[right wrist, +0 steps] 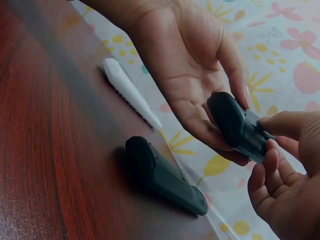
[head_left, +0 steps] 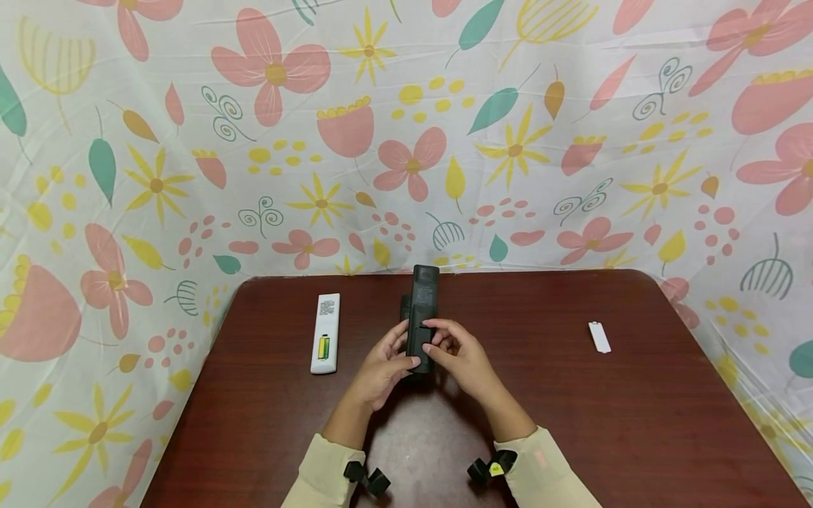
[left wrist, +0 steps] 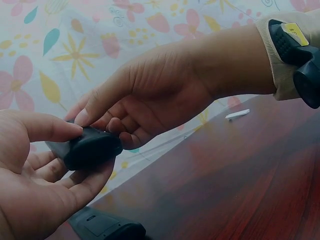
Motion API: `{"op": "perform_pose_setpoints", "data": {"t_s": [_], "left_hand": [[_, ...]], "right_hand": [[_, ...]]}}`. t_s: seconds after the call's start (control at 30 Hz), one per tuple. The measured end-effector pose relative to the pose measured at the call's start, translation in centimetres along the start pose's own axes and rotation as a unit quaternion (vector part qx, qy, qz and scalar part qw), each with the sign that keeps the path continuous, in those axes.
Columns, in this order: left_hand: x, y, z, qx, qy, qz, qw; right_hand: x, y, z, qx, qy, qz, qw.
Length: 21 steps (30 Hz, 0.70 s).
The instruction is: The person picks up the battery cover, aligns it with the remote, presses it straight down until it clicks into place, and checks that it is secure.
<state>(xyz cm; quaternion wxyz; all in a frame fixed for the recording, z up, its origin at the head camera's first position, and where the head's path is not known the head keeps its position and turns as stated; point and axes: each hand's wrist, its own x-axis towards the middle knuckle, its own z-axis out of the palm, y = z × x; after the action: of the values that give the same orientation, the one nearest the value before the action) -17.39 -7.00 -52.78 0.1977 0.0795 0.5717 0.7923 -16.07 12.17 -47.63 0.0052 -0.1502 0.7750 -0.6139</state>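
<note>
A black remote control (head_left: 425, 288) is held above the table, its back turned up in the head view. My left hand (head_left: 380, 370) grips it around the lower end, thumb on one side and fingers underneath. With curled fingers, my right hand (head_left: 466, 358) pinches at the back of the same remote, near its battery cover; whether the cover is loose I cannot tell. Beneath lies a second black remote control (right wrist: 162, 175), mostly hidden in the head view. To the left, a white remote control (head_left: 327, 321) lies back up, batteries (head_left: 324, 347) showing in its uncovered compartment.
A small white battery cover (head_left: 599, 337) lies apart on the right side of the dark brown table (head_left: 540, 395). Behind the table's far edge hangs a white cloth (head_left: 438, 106) printed with flowers and leaves.
</note>
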Motion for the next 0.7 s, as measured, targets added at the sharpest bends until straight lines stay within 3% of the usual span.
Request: {"op": "perform_pose_setpoints", "data": {"t_s": [0.37, 0.6, 0.7], "left_hand": [[0.0, 0.1, 0.1, -0.003, 0.0, 0.0, 1.0], [0.0, 0.0, 0.1, -0.007, 0.004, -0.003, 1.0], [0.0, 0.0, 0.1, -0.009, 0.007, -0.005, 0.9999]], "right_hand": [[0.1, 0.0, -0.1, 0.014, 0.029, 0.01, 0.999], [0.2, -0.1, 0.0, 0.003, 0.072, 0.056, 0.996], [0.5, 1.0, 0.1, 0.008, 0.074, 0.083, 0.994]]}}
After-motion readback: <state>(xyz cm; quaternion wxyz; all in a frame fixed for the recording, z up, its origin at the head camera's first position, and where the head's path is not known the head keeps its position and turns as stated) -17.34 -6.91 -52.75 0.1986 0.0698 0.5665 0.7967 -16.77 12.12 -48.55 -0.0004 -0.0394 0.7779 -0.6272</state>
